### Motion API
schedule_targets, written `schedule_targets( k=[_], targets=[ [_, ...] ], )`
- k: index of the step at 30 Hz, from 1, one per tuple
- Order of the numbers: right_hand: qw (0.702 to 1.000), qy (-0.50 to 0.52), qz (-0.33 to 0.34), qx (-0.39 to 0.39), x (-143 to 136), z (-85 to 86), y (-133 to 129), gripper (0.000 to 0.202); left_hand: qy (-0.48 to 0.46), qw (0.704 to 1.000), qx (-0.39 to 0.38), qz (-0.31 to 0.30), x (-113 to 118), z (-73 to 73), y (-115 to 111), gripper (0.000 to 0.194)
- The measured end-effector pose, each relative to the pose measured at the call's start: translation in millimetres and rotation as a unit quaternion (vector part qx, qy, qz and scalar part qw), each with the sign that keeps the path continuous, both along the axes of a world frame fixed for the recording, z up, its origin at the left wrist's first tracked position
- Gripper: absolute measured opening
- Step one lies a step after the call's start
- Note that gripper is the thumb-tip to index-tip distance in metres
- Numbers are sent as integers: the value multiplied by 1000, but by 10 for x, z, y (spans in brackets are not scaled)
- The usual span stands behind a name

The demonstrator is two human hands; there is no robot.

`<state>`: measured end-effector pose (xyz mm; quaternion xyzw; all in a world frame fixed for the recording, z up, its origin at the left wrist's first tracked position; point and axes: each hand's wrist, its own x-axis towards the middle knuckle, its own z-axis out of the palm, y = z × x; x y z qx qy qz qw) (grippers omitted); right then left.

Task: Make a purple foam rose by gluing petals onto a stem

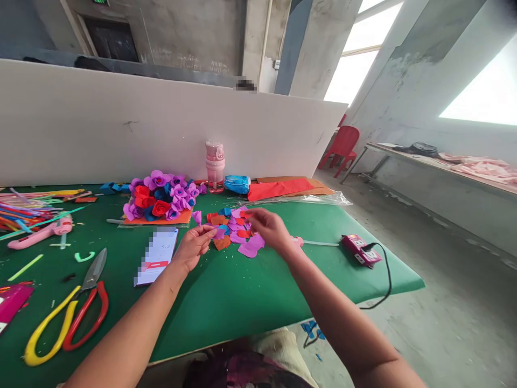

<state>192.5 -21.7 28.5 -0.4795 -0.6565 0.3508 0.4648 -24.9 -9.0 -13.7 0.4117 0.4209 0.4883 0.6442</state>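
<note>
My left hand (194,245) is closed in a pinch on a small purple paper petal (219,233), above the green tabletop. Opposite it, the fingertips of my right hand (269,227) come together over a loose pile of cut paper petals (251,246) in purple, red, orange and blue. What those right fingers hold, if anything, I cannot make out. Just behind the right wrist, a pink glue gun (298,241) is partly hidden, with a clear glue stick poking out to the right. Purple, red and blue paper flowers (161,196) stand grouped on an orange sheet beyond my left hand.
A phone (157,256) and scissors (86,302) lie to the left, near a second pink glue gun (44,231) and colourful stems (24,213). A pink bottle (215,167) and red paper (278,188) line the back. A corded magenta box (361,250) sits near the right edge.
</note>
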Motion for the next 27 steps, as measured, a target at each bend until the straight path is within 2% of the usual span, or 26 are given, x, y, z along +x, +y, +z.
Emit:
schedule_targets(
  k=[3,5,7,9,10,12,15,17,19,20,22,24,25,27],
  targets=[
    [988,20,-114,103,418,528,-114,25,-2,1000,3,2,-5,-20,19,36],
    [965,37,-184,181,634,841,-232,22,1,1000,3,-2,-6,-34,28,36],
    [932,57,-247,259,758,1052,-376,17,7,1000,2,-7,-3,-41,32,37],
    [912,62,-275,297,792,1126,-524,15,15,1000,3,-10,2,-43,31,37],
    [914,55,-273,296,782,1107,-592,14,19,1000,5,-10,5,-43,30,38],
    [939,27,-235,250,723,964,-707,13,30,999,9,-7,9,-42,30,37],
    [985,-33,-129,107,599,550,-831,17,46,999,13,-5,16,-33,25,36],
    [992,-82,-87,50,552,230,-891,22,66,998,25,-4,28,-9,7,34],
    [985,-129,-101,58,588,-46,-933,22,101,994,40,-12,51,34,-27,33],
    [977,-158,-129,63,645,-153,-943,23,125,991,48,-21,67,61,-50,34],
    [949,-221,-215,62,826,-304,-935,23,173,981,64,-52,105,117,-104,33],
    [922,-274,-274,18,1040,-389,-888,26,213,969,84,-93,148,155,-160,28],
    [916,-293,-275,-25,1133,-417,-854,28,229,962,92,-116,169,163,-185,25],
    [916,-309,-227,-117,1253,-459,-773,30,257,947,95,-167,205,153,-223,24]
  ],
)
